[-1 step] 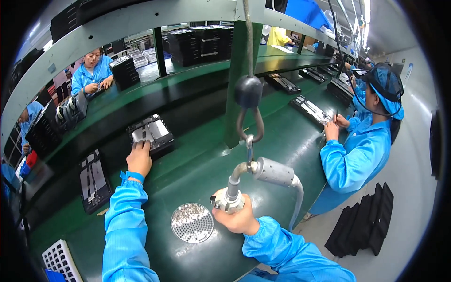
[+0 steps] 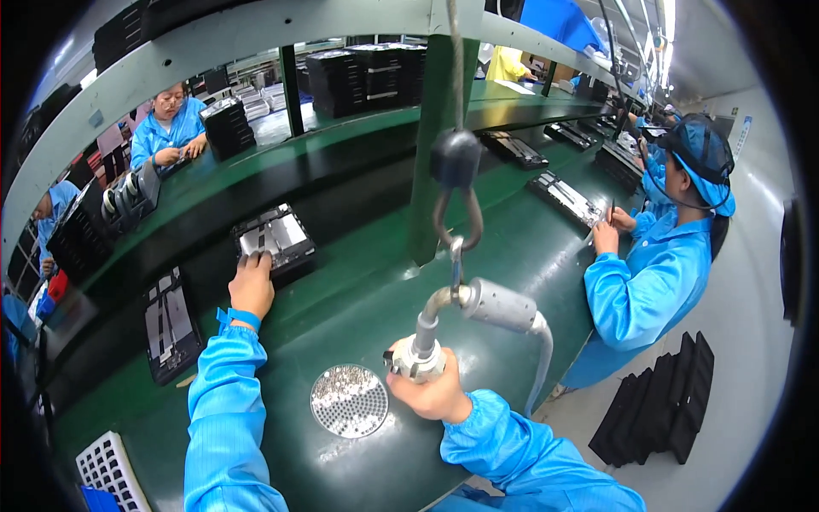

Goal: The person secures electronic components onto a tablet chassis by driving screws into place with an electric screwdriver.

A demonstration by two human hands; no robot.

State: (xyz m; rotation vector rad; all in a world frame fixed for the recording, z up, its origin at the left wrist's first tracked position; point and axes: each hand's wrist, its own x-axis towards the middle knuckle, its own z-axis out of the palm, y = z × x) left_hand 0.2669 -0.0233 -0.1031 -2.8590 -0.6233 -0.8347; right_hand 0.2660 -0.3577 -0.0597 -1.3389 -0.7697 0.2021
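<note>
Station observed from above, at a long green workbench (image 2: 358, 299). The left hand (image 2: 252, 286) is extended forward and rests, fingers bent down, on the near edge of a black tray (image 2: 275, 239) carrying flat silvery parts; it presses on the tray rather than enclosing it. The tray sits at the far side of the bench surface, against the raised green ledge.

The right hand (image 2: 433, 388) is closed around the lower end of a suspended power screwdriver (image 2: 465, 320). The tool's grey body angles up and to the right, and a metal hook and ball on a cable (image 2: 455, 171) carry it from overhead. A pale hose leaves the rear of the tool and drops past the bench edge. The tool tip is hidden within the fist; whether it touches the bench cannot be determined.

Just left of the right hand, a round perforated dish (image 2: 348, 401) of small screws lies flat on the bench, apart from the hand. A second black tray (image 2: 169, 324) lies further left. A white gridded crate (image 2: 109, 471) stands at the lower left corner.

To the right, a co-worker in a blue smock (image 2: 657, 273) works at another tray (image 2: 565, 200). Stacked black trays (image 2: 363, 81) occupy the upper shelf
</note>
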